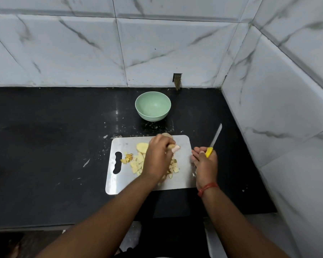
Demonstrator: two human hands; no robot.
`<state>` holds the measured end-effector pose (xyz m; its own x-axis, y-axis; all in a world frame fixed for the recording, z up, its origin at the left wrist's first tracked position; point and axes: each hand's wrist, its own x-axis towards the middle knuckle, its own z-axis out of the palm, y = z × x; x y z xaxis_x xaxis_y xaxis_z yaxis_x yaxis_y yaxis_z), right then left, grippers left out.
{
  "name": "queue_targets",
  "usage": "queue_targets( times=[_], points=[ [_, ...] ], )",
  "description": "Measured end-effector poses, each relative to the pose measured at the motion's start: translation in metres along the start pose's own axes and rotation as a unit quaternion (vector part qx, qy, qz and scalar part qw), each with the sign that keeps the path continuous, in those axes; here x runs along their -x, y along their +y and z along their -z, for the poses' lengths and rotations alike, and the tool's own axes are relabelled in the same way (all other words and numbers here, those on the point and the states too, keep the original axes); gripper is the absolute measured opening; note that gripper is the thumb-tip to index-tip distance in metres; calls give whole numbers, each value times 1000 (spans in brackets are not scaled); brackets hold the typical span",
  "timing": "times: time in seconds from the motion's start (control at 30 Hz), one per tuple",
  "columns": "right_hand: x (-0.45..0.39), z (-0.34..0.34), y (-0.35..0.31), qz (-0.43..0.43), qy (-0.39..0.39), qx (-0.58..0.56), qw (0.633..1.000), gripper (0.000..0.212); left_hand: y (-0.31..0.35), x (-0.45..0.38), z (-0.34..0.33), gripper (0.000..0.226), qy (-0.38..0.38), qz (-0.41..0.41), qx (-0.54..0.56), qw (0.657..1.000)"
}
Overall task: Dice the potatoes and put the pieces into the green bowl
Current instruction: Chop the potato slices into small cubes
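Head: potato pieces under left hand.

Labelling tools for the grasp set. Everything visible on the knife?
The knife has a yellow handle and a narrow, pale straight blade that looks like metal; no detail of the edge can be made out. The right hand grips the handle, hiding most of it. The blade points up and away to the right, lifted clear of the board, tip over the black counter. It is cutting nothing: the potato pieces lie to its left, and only the hand touches it.
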<state>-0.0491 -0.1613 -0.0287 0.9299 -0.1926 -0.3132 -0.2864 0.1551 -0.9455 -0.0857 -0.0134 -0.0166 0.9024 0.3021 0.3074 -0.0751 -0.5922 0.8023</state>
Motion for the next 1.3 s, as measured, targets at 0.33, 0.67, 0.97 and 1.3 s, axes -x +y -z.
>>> queue_targets(
  times=[0.33,0.67,0.97,1.3],
  points=[
    [8,30,-8,-49,-21,-74,996,16,3,7,-47,27,-152,-104,-192,964],
    [1,22,4,-15,-112,211,971,14,1,35,-38,55,-285,-167,-342,880],
    [7,29,-14,27,-117,364,924,11,-2,32,-30,68,-290,-164,-361,871],
    [26,36,-19,30,-188,614,766,22,-2,25,-28,67,-338,-162,-361,854]
  ],
)
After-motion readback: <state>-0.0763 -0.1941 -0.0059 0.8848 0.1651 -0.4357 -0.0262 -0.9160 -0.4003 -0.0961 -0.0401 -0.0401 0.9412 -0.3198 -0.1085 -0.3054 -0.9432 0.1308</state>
